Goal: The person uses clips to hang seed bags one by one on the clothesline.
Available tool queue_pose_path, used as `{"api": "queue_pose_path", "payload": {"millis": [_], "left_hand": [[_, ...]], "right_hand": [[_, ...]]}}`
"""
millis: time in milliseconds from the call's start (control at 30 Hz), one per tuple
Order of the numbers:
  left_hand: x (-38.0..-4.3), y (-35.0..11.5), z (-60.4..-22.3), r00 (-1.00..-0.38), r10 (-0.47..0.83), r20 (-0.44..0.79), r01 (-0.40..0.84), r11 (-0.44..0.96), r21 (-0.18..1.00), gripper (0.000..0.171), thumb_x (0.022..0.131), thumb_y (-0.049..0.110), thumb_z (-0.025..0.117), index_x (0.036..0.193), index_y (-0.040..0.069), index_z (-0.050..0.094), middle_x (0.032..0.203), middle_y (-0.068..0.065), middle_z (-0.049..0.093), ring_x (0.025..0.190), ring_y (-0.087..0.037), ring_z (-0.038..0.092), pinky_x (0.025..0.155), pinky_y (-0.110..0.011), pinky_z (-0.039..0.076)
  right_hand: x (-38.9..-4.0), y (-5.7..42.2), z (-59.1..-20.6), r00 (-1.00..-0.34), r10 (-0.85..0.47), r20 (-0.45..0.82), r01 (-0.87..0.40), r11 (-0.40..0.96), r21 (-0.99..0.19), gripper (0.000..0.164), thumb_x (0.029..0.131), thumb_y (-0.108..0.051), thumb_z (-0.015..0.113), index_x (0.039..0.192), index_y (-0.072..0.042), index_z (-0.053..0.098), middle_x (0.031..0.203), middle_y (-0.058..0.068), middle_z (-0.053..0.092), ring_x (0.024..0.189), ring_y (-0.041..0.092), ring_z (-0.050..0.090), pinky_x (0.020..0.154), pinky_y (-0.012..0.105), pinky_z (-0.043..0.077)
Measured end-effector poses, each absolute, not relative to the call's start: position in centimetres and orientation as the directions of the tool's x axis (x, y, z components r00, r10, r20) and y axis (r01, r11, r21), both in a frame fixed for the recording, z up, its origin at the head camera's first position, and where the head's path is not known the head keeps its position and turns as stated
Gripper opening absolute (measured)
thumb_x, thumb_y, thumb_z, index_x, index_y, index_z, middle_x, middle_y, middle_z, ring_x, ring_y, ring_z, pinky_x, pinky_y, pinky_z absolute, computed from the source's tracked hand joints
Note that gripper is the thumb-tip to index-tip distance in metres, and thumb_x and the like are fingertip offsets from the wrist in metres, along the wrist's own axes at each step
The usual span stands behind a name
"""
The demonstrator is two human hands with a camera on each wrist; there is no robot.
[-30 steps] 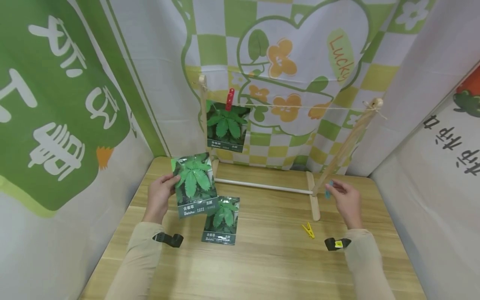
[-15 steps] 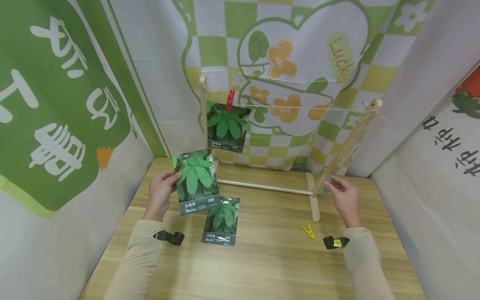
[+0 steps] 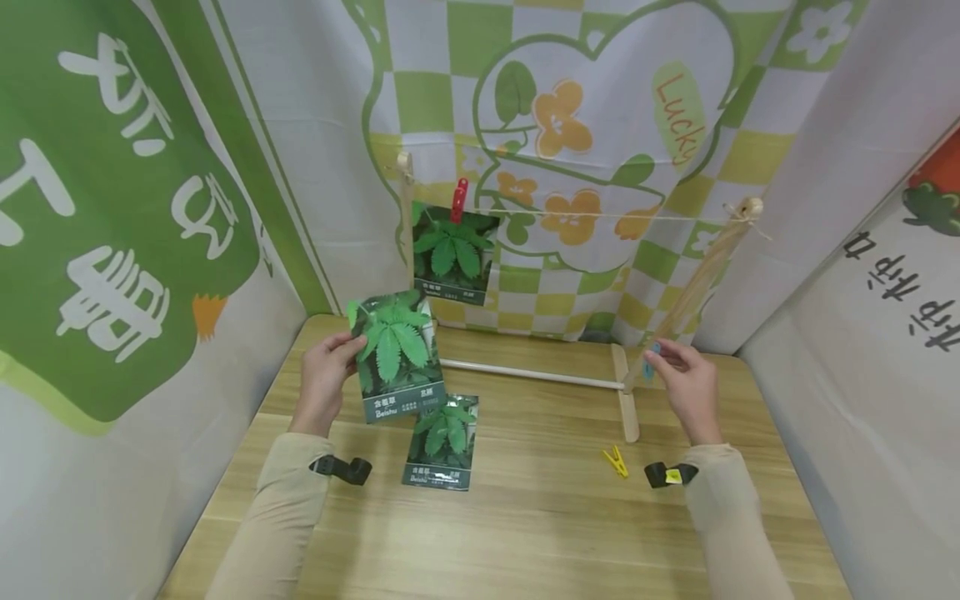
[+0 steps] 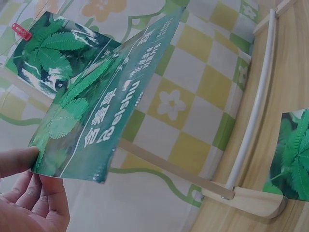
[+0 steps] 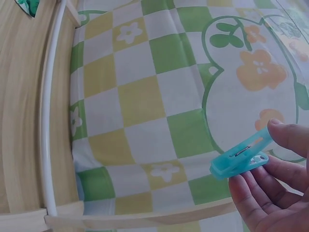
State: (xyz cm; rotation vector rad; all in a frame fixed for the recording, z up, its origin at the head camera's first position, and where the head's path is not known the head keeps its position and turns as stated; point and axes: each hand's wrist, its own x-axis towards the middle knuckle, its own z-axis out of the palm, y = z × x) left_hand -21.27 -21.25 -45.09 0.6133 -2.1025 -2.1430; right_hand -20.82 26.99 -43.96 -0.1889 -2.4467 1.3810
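Note:
My left hand (image 3: 324,377) pinches a green seed packet (image 3: 397,354) by its left edge, thumb in front, raised above the table. In the left wrist view the packet (image 4: 91,121) tilts away from the fingers. My right hand (image 3: 686,387) holds a blue clothespin (image 3: 651,363) between thumb and fingers, near the right post. The right wrist view shows that clothespin (image 5: 241,155) with its spring side up. A second packet (image 3: 444,442) lies on the table, partly overlapped by the held one. A third packet (image 3: 453,254) hangs from the string under a red clothespin (image 3: 460,200).
A wooden rack with a left post (image 3: 406,208), a right post (image 3: 693,292) and a white bottom rod (image 3: 532,374) stands at the back of the table (image 3: 555,525). A string (image 3: 600,214) joins the post tops. A yellow clothespin (image 3: 616,461) lies near the rack's right foot (image 3: 630,421).
My left hand has raised its packet slightly and shifted it a little right. My right hand has moved slightly left and up with the blue clothespin.

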Motion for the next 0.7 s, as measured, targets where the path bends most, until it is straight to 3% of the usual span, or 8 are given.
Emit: {"api": "queue_pose_path", "payload": {"millis": [233, 300, 400, 467, 533, 700], "left_hand": [[-21.3, -20.9, -44.6, -0.918, -0.332, -0.219, -0.204, -0.079, 0.976, 0.029, 0.094, 0.02, 0.065, 0.117, 0.004, 0.059, 0.087, 0.012, 0.064, 0.078, -0.002, 0.06, 0.075, -0.017, 0.053], [-21.4, -20.8, -44.5, -0.918, -0.33, -0.219, -0.203, -0.083, 0.976, 0.026, 0.094, 0.019, 0.066, 0.115, 0.005, 0.06, 0.086, 0.012, 0.064, 0.077, -0.002, 0.06, 0.074, -0.017, 0.052], [-21.5, -20.7, -44.5, -0.918, -0.331, -0.217, -0.201, -0.083, 0.976, 0.023, 0.093, 0.019, 0.066, 0.112, 0.006, 0.06, 0.084, 0.013, 0.064, 0.077, -0.002, 0.061, 0.073, -0.016, 0.053], [-21.5, -20.6, -44.3, -0.919, -0.331, -0.215, -0.198, -0.085, 0.976, 0.024, 0.093, 0.019, 0.066, 0.112, 0.006, 0.06, 0.084, 0.013, 0.065, 0.077, -0.002, 0.061, 0.073, -0.016, 0.053], [-21.5, -20.6, -44.2, -0.92, -0.329, -0.212, -0.196, -0.082, 0.977, 0.027, 0.093, 0.019, 0.066, 0.115, 0.004, 0.06, 0.084, 0.013, 0.065, 0.077, -0.002, 0.062, 0.074, -0.016, 0.054], [-21.6, -20.3, -43.7, -0.925, -0.32, -0.205, -0.196, -0.06, 0.979, 0.029, 0.093, 0.02, 0.066, 0.117, 0.004, 0.06, 0.086, 0.012, 0.064, 0.079, -0.002, 0.061, 0.076, -0.017, 0.053]], "right_hand": [[-21.3, 26.5, -43.4, -0.934, 0.273, 0.23, -0.061, 0.515, -0.855, 0.04, 0.089, -0.028, 0.072, 0.12, -0.002, 0.067, 0.112, 0.015, 0.068, 0.082, -0.01, 0.055, 0.072, 0.006, 0.046], [-21.4, 26.3, -43.3, -0.934, 0.272, 0.231, -0.066, 0.504, -0.861, 0.041, 0.089, -0.028, 0.073, 0.12, -0.002, 0.067, 0.106, 0.005, 0.069, 0.082, -0.01, 0.056, 0.073, 0.006, 0.046], [-21.4, 26.0, -43.0, -0.937, 0.262, 0.231, -0.078, 0.487, -0.87, 0.042, 0.088, -0.029, 0.073, 0.121, -0.003, 0.067, 0.107, 0.006, 0.069, 0.084, -0.008, 0.057, 0.075, 0.006, 0.046], [-21.4, 25.9, -42.8, -0.939, 0.25, 0.234, -0.09, 0.481, -0.872, 0.042, 0.089, -0.03, 0.072, 0.121, -0.003, 0.067, 0.107, 0.007, 0.069, 0.085, -0.008, 0.057, 0.076, 0.007, 0.046], [-21.4, 25.8, -42.5, -0.941, 0.233, 0.243, -0.104, 0.485, -0.868, 0.043, 0.089, -0.03, 0.072, 0.122, -0.003, 0.066, 0.113, 0.017, 0.068, 0.085, -0.008, 0.057, 0.077, 0.007, 0.046], [-21.8, 25.7, -42.0, -0.934, 0.218, 0.284, -0.145, 0.496, -0.856, 0.042, 0.089, -0.029, 0.072, 0.121, -0.002, 0.066, 0.111, 0.019, 0.069, 0.083, -0.01, 0.058, 0.076, 0.006, 0.047]]}}
